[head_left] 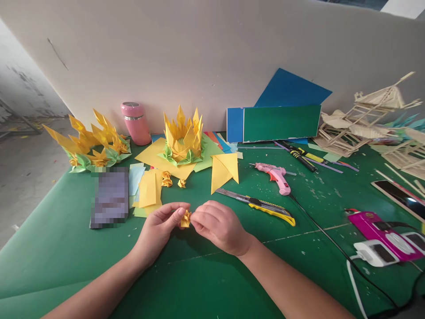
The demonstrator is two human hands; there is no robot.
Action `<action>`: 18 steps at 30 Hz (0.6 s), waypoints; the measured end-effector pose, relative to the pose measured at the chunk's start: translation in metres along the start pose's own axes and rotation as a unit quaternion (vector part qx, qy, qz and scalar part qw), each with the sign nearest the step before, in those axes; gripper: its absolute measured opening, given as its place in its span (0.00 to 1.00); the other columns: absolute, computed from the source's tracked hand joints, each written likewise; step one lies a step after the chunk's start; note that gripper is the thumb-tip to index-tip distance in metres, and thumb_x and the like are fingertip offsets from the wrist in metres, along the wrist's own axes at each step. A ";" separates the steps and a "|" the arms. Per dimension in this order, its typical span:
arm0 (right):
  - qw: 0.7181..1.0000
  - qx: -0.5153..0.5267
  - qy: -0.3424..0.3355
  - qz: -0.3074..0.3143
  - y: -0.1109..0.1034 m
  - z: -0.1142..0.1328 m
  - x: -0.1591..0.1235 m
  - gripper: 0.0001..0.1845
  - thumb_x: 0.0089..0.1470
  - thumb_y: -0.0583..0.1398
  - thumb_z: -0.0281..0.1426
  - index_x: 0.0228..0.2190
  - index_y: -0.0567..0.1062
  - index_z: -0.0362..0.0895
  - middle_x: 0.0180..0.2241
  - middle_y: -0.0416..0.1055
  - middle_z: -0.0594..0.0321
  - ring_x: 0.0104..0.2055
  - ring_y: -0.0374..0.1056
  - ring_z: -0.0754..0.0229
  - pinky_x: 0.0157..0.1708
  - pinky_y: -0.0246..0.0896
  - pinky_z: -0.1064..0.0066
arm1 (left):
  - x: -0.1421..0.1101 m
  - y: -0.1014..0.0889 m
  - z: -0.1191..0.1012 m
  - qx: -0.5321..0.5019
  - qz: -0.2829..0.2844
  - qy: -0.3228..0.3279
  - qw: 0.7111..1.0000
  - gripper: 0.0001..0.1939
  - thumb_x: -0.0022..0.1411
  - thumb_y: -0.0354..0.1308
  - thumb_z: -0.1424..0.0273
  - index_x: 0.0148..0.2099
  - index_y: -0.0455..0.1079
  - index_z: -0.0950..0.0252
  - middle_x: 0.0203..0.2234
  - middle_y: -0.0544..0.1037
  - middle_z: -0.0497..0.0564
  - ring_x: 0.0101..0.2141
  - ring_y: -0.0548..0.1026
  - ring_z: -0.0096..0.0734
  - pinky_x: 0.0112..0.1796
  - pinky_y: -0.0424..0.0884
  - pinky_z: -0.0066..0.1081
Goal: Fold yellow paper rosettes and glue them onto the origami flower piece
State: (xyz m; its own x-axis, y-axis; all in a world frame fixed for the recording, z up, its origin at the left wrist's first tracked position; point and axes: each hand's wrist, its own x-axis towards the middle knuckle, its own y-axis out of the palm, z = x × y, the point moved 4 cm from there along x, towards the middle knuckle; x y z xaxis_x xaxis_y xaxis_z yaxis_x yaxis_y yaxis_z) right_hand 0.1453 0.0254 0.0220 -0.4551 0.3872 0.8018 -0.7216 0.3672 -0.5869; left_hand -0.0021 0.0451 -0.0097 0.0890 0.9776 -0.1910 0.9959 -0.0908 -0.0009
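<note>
A small yellow folded paper flower [185, 219] sits between my two hands, low over the green table [212, 283]. My left hand [161, 228] pinches it between thumb and fingers. My right hand [221, 226] is closed, its bent fingertips pressed against the flower's right side. Just beyond lie a few similar orange paper flowers [166, 179]. A stack of yellow paper pieces [148, 189] is left of them, and a folded yellow sheet [224, 170] is to the right. Behind these stands a yellow paper crown [182, 141] with green leaves around its base.
A yellow utility knife [272, 212] lies right of my hands, blade pointing left. Beyond it rests a pink glue gun [274, 175], its cord trailing to a magenta power strip [381, 235]. A second paper crown [93, 146] and a pink flask [135, 124] stand at the left.
</note>
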 end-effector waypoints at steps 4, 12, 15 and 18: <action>0.998 -0.010 -0.044 0.037 -0.002 0.004 0.000 0.10 0.60 0.52 0.22 0.31 0.72 0.41 0.24 0.73 0.62 0.26 0.64 0.64 0.29 0.66 0.72 | -0.001 0.001 -0.002 -0.017 0.001 0.000 1.000 0.17 0.45 0.66 0.55 0.27 0.70 0.64 0.21 0.72 0.44 0.20 0.65 0.23 0.23 0.64 0.24; 0.995 0.049 0.082 -0.026 -0.002 -0.009 -0.001 0.08 0.58 0.55 0.24 0.28 0.71 0.44 0.25 0.73 0.62 0.27 0.66 0.63 0.29 0.65 0.71 | -0.002 0.002 -0.004 0.002 0.029 -0.030 0.999 0.22 0.41 0.68 0.55 0.37 0.79 0.64 0.28 0.81 0.51 0.31 0.75 0.35 0.36 0.72 0.34; 0.982 0.090 0.163 -0.030 0.000 -0.015 -0.002 0.08 0.55 0.57 0.24 0.26 0.70 0.45 0.23 0.71 0.64 0.26 0.66 0.63 0.28 0.63 0.71 | -0.002 0.004 -0.001 -0.027 0.056 -0.051 0.997 0.25 0.41 0.70 0.59 0.44 0.77 0.62 0.31 0.81 0.50 0.33 0.75 0.34 0.39 0.72 0.33; 0.970 0.127 0.203 -0.031 0.001 -0.016 -0.003 0.08 0.53 0.57 0.24 0.24 0.69 0.45 0.21 0.69 0.66 0.24 0.64 0.64 0.26 0.62 0.73 | -0.001 0.004 0.001 -0.029 0.071 -0.030 0.997 0.24 0.47 0.66 0.55 0.44 0.77 0.64 0.27 0.79 0.49 0.29 0.73 0.30 0.36 0.71 0.32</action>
State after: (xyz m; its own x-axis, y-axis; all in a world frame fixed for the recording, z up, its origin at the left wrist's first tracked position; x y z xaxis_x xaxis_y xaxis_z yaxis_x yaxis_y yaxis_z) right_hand 0.1545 0.0382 0.0172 -0.1999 0.6917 0.6940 -0.8702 0.2002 -0.4502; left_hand 0.0020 0.0441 -0.0103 0.2291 0.9425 -0.2434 0.9730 -0.2144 0.0856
